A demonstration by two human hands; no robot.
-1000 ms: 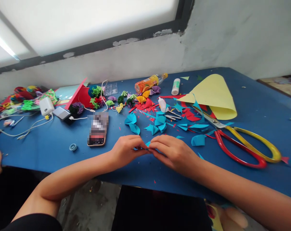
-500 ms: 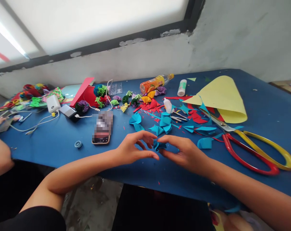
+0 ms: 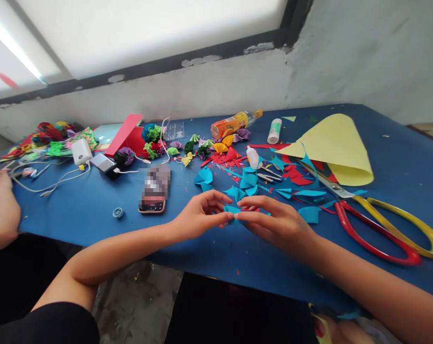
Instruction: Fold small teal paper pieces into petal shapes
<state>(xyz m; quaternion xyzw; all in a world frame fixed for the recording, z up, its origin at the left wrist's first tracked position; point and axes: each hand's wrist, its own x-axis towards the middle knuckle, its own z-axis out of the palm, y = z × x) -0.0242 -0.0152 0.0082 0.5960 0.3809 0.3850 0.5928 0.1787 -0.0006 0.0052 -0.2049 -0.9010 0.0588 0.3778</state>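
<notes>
Between my two hands, over the front of the blue table [image 3: 187, 248], is a small folded piece of blue paper [image 3: 231, 209]. My left hand [image 3: 201, 216] pinches its left side with thumb and fingers. From the right, my right hand [image 3: 279, 217] grips the same piece, thumb and fingertips close to the left thumb. Fingers cover part of the paper. Just behind lie more cut and curled blue paper pieces [image 3: 249, 179] and red paper scraps [image 3: 230, 156]. To the right rest large scissors [image 3: 341, 192] with one red and one yellow handle.
A phone [image 3: 153, 191] and a small round cap [image 3: 118, 212] lie left of my hands. Further back are a drink bottle [image 3: 234, 123], a glue stick [image 3: 274, 131], a yellow paper sheet [image 3: 334, 148] and a power bank [image 3: 81, 152]. Another person's hand [image 3: 1, 205] rests at far left.
My left hand has closed in on the blue paper, and both hands now hold it. The paper has turned, showing a flatter, lighter face. The other person's hand at far left has shifted.
</notes>
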